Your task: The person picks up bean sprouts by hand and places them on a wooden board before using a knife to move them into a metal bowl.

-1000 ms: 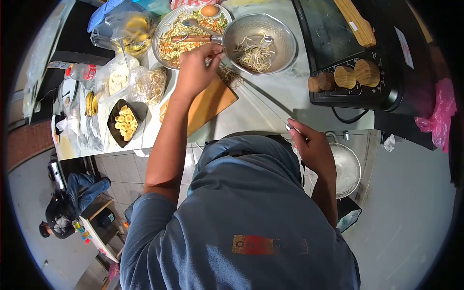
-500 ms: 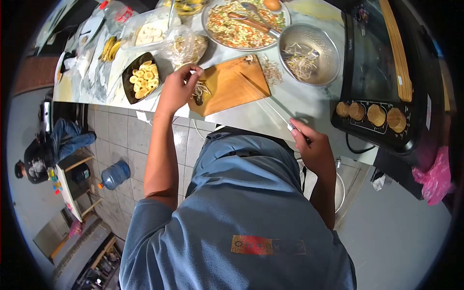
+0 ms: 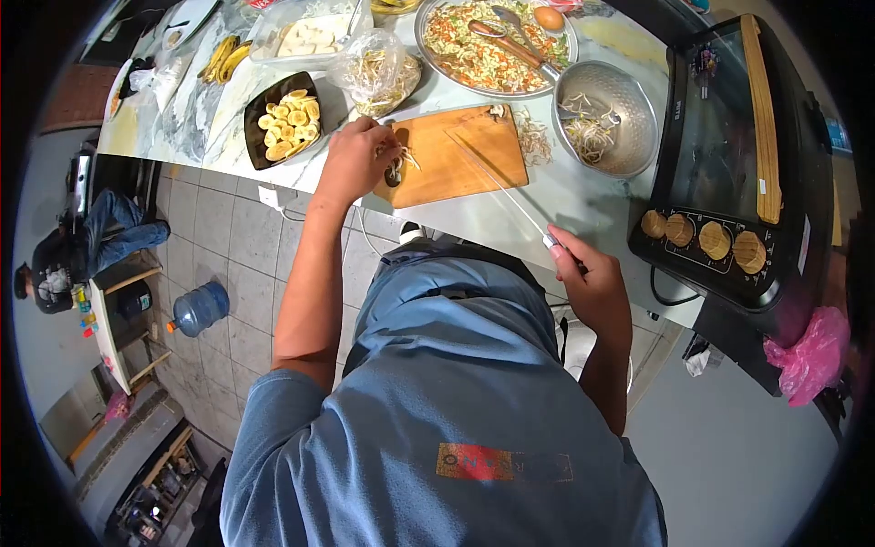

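Note:
My right hand [image 3: 592, 278] is wrapped round the handle of a knife [image 3: 510, 196]; its long thin blade slants over the wooden cutting board [image 3: 465, 169]. At the board's left end my left hand [image 3: 357, 162] has its fingers curled down onto some bean sprouts [image 3: 406, 160], which poke out beside the fingertips. Part of that small pile is hidden under the hand. More sprout bits [image 3: 530, 137] lie just off the board's right edge. A clear plastic bag of bean sprouts [image 3: 378, 77] rests behind my left hand.
A metal colander [image 3: 638, 114] with sprouts stands right of the board. Behind is a tray of chopped vegetables [image 3: 488, 55] with an egg and utensils. A dark bowl of banana slices [image 3: 290, 126] sits left. A black toaster oven [image 3: 720, 155] stands right. A person [image 3: 73, 255] sits far left.
My left hand has moved slightly right and its fingers have closed down over the sprouts. The knife stays in my right hand in much the same pose. The view has shifted a little.

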`<action>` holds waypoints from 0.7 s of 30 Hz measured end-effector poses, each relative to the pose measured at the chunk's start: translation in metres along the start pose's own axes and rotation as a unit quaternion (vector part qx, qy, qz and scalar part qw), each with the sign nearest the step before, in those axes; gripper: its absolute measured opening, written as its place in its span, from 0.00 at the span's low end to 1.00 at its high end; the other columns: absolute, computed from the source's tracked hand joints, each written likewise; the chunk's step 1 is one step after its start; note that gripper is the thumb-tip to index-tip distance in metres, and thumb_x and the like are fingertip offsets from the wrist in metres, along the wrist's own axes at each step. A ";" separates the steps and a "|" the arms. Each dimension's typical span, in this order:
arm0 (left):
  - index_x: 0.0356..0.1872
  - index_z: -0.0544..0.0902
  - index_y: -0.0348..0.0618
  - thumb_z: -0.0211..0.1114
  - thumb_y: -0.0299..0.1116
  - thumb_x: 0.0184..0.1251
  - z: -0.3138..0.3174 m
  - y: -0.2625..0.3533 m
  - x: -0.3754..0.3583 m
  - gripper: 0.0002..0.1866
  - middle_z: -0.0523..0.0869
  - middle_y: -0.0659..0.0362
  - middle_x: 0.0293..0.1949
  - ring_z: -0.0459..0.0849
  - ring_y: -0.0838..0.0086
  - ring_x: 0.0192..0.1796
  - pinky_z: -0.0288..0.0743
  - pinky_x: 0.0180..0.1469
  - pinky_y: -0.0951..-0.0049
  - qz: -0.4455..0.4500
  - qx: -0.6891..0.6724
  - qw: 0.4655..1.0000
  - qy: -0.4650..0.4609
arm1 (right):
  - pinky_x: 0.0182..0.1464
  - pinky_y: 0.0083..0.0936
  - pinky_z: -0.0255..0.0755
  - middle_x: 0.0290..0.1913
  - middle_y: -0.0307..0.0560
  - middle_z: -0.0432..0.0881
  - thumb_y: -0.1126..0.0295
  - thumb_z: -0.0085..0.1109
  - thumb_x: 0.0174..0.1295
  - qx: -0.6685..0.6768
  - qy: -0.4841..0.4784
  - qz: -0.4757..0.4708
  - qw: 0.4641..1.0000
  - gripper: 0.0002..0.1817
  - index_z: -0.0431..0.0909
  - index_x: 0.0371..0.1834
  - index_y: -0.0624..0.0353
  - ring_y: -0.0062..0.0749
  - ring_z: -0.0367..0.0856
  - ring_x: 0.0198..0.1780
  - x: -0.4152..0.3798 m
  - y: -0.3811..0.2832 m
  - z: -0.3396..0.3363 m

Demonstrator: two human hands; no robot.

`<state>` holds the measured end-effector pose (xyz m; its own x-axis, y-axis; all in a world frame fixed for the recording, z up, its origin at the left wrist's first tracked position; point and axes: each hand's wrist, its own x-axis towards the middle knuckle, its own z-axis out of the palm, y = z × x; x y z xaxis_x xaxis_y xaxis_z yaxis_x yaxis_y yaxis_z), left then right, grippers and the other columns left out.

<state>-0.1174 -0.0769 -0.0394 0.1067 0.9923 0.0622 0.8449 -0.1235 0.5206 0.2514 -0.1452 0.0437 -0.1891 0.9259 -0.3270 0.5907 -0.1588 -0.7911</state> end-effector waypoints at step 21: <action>0.44 0.89 0.45 0.74 0.35 0.63 -0.001 0.019 0.006 0.11 0.90 0.58 0.38 0.87 0.64 0.43 0.73 0.50 0.61 -0.037 0.020 0.999 0.022 | 0.31 0.22 0.68 0.21 0.45 0.78 0.66 0.63 0.71 0.052 0.029 0.018 0.998 0.18 0.85 0.62 0.55 0.16 0.68 0.24 -0.012 0.022 0.002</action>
<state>-0.1012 -0.0729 -0.0281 0.0208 0.9978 0.0632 0.8700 -0.0492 0.4906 0.2653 -0.1606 0.0293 -0.1208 0.9367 -0.3286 0.5108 -0.2252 -0.8297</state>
